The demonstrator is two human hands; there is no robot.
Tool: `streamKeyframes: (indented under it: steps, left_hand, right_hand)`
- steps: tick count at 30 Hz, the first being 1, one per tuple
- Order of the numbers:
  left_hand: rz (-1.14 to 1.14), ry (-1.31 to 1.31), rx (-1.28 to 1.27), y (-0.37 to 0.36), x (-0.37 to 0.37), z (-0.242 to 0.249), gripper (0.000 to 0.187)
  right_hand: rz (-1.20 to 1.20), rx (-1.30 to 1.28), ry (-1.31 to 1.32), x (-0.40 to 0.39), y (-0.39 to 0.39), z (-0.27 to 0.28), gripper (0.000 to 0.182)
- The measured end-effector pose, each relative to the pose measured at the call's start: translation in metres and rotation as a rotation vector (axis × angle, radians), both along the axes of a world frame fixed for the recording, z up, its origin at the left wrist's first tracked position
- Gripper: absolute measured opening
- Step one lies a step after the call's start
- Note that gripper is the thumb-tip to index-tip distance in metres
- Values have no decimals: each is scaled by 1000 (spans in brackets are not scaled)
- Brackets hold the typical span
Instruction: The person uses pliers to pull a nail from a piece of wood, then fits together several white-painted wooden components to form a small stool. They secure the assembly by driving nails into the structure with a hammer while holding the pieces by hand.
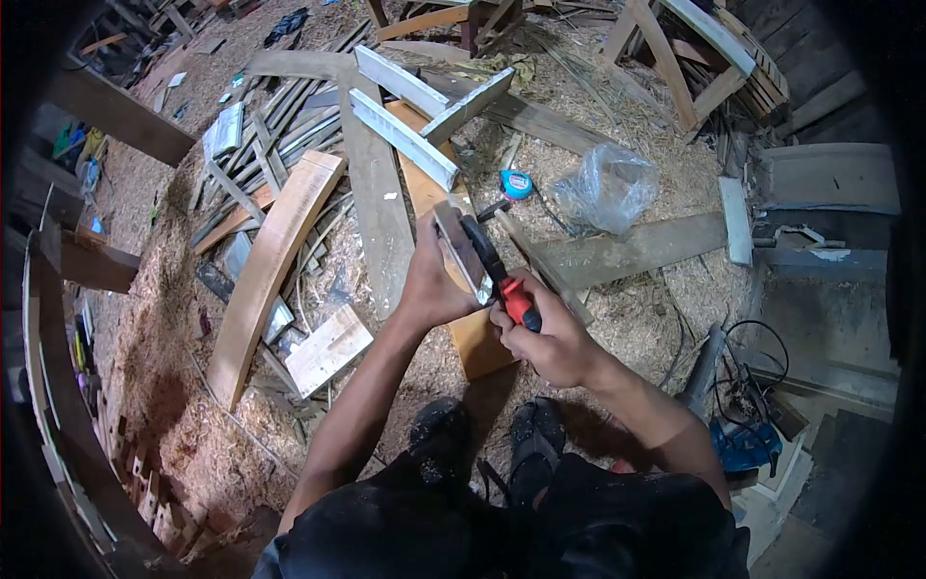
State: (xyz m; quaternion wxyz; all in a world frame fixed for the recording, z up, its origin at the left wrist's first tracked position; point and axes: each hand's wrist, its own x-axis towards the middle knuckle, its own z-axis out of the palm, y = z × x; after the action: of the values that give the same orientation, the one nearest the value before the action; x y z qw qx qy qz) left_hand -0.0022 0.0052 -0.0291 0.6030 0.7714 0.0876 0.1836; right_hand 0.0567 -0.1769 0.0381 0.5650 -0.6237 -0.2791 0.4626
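Note:
My left hand (433, 280) is closed around a short wooden board (461, 249) with a whitish edge, tilted up in front of me. My right hand (548, 333) grips a tool with a red-and-black handle (516, 301). Its dark curved upper part (482, 246) overlaps the board's right side in this view; I cannot tell the tool's kind. Just beyond my right hand shows a narrow wooden strip (545, 265). An orange-brown plank (482, 350) lies on the ground beneath both hands.
A joined frame of whitish wood pieces (415, 140) lies ahead, near a blue tape measure (516, 184) and a clear plastic bag (610, 188). Long planks (275, 270) and scrap strips cover the shavings at left. A blue power tool (748, 444) with a cord sits at right.

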Motion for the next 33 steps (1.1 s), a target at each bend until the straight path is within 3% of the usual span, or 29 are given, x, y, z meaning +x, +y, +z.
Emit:
streamKeyframes:
  steps: [3,6,10,18,22,26,30,33]
  left_hand:
    - [9,11,13,1,2,-4,123]
    - [33,-90,61,1,8,0,117]
    - [61,-241,199,-2,10,5,91]
    - [60,-247,173,-1,14,-24,96]
    - [-70,-140,-195,-1,11,-33,102]
    - [-87,-196,-99,3,7,-26,102]
    - [-108,-272,40,6,10,-27,89]
    - [-106,-276,10,9,14,-27,86]
  right_hand:
    - [-7,53,59,0,1,2,35]
    - [-23,-26,200,2,7,15,38]
    - [23,15,227,6,3,10,37]
    - [51,140,389,7,-7,-5,40]
    - [114,148,447,9,-11,-6,52]
    - [88,156,525,2,-9,-3,71]
    - [128,144,676,-1,-14,-7,77]
    - [159,206,699,5,-10,-11,58]
